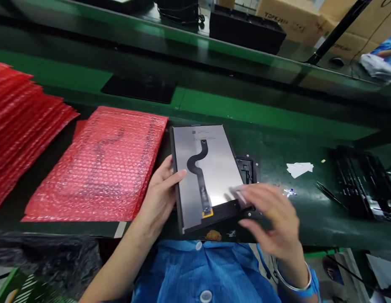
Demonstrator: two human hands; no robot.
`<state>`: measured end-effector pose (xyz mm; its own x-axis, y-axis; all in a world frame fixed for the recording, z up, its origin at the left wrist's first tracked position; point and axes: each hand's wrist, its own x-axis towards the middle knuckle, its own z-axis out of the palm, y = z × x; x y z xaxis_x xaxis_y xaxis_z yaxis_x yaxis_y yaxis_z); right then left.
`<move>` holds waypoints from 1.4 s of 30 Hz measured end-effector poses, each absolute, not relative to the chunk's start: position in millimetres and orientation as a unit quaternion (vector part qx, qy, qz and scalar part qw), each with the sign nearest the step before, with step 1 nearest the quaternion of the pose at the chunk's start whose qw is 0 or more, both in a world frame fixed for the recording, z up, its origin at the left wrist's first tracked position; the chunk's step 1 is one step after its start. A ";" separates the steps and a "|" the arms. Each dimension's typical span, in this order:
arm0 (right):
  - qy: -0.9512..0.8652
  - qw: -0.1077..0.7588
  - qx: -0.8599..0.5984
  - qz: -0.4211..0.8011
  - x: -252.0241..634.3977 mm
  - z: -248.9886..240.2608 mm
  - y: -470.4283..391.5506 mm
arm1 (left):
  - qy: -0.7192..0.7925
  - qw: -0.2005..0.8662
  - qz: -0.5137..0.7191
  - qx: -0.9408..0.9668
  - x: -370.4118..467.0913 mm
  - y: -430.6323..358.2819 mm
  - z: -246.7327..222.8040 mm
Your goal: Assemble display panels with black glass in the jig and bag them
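Note:
My left hand (pixel 162 189) grips the left edge of a tablet display panel (pixel 219 168), thumb on top and fingers beneath. The panel's silvery back faces up, tilted above the bench, with a curved black ribbon cable (pixel 195 163) running down it to a gold-edged connector at the bottom. At the panel's lower right corner is my right hand (pixel 271 214), smeared by motion, its thumb spread away from the other fingers. Whether those fingertips touch the corner is hard to make out. Partly hidden behind panel and hand lies a black device frame (pixel 248 168).
Red bubble-wrap pouches (pixel 97 168) lie at left beside a tall stack of them (pixel 22 126). White paper slips (pixel 299 169), tweezers (pixel 331 195) and black housings (pixel 367 185) are at right. A dark flat panel (pixel 140 87) lies behind, under a raised shelf (pixel 183 35).

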<state>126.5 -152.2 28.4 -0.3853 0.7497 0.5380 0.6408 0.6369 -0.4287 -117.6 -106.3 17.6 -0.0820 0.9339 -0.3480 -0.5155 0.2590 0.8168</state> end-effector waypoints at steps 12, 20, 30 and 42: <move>-0.578 0.636 -0.501 0.104 111.5 13.3 -129.8 | 0.393 0.556 0.614 0.399 -124.0 -110.4 9.7; -0.283 0.651 -0.596 0.375 132.2 2.9 -107.8 | 0.579 0.442 0.458 0.510 -170.2 -116.7 -45.1; -0.293 0.541 -0.646 0.451 121.9 -5.7 -121.9 | 0.569 0.435 0.404 0.569 -175.5 -122.3 -40.6; -0.306 0.521 -0.650 0.461 125.2 -12.1 -118.9 | 0.557 0.366 0.397 0.631 -172.5 -123.9 -49.0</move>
